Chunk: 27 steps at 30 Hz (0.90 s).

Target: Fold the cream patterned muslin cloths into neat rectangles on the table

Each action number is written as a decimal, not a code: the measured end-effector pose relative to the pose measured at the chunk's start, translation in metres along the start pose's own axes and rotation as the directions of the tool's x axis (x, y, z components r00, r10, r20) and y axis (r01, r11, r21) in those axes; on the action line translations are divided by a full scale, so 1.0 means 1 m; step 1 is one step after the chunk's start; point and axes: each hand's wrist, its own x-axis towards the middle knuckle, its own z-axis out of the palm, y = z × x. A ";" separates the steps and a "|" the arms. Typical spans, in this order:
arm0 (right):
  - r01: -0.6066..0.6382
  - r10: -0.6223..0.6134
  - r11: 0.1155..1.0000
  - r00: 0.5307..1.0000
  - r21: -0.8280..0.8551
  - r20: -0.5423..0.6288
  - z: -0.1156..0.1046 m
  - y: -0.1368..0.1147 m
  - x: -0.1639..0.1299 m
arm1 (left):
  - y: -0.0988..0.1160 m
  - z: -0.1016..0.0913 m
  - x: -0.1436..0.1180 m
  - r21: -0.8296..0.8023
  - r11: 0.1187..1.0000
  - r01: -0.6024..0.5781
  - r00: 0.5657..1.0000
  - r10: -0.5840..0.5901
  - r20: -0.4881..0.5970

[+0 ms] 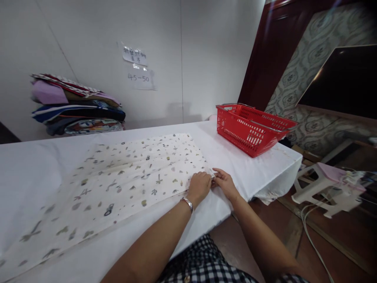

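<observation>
Off-white cloth with small plant-like print [135, 177] pinched at near right corner by left hand [200, 185] and right hand [225, 183].
Cloth laid out on white-covered table [229, 157]; red perforated plastic basket [250, 133] placed beyond, right; multicoloured folded fabric stack [79, 106] piled far left.

Handwritten "45-50" [138, 78] on lower wall sheet [149, 85], blurred Chinese characters [134, 54] on upper sheet [126, 57]

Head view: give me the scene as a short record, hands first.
Left hand: at the near right corner of the patterned cloth, silver bracelet on wrist
Right hand: at the same corner
Cloth: spread on the white-covered table
Red basket: on the table, toward the right
Folded fabrics: stacked by the wall, left
Lower wall sign: reads 45-50
</observation>
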 end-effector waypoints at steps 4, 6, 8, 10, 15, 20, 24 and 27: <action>0.004 -0.004 1.000 1.000 -0.006 0.003 0.001 -0.002 -0.003 | 0.000 -0.001 0.000 0.005 1.000 -0.015 1.000 0.015 0.004; 0.016 -0.016 0.999 1.000 -0.028 -0.004 0.002 -0.004 -0.005 | 0.000 -0.001 0.000 0.000 1.000 -0.026 1.000 0.026 0.001; 0.024 -0.024 0.997 1.000 -0.074 -0.011 0.003 -0.004 -0.005 | 0.000 0.000 0.000 -0.003 0.999 -0.034 0.999 0.034 0.001; 0.029 -0.031 0.992 0.999 -0.126 -0.012 0.003 -0.004 -0.005 | 0.000 0.000 0.000 -0.002 0.999 -0.036 0.999 0.036 0.007; 0.045 -0.056 0.985 0.997 -0.169 -0.056 0.001 0.002 0.000 | 0.001 0.000 -0.002 -0.006 0.999 -0.045 0.999 0.045 0.027; 0.027 -0.044 0.989 0.992 -0.144 -0.115 0.000 -0.006 0.002 | -0.003 -0.002 -0.006 -0.013 0.999 -0.041 0.999 0.041 -0.030; 0.016 -0.041 0.985 0.988 -0.169 -0.146 0.000 -0.024 0.004 | -0.009 -0.004 -0.008 -0.024 0.999 -0.042 0.997 0.040 -0.072; -0.029 -0.005 0.972 0.990 -0.233 -0.142 -0.001 -0.034 0.007 | -0.011 -0.005 -0.009 0.004 0.999 -0.032 0.998 0.032 -0.047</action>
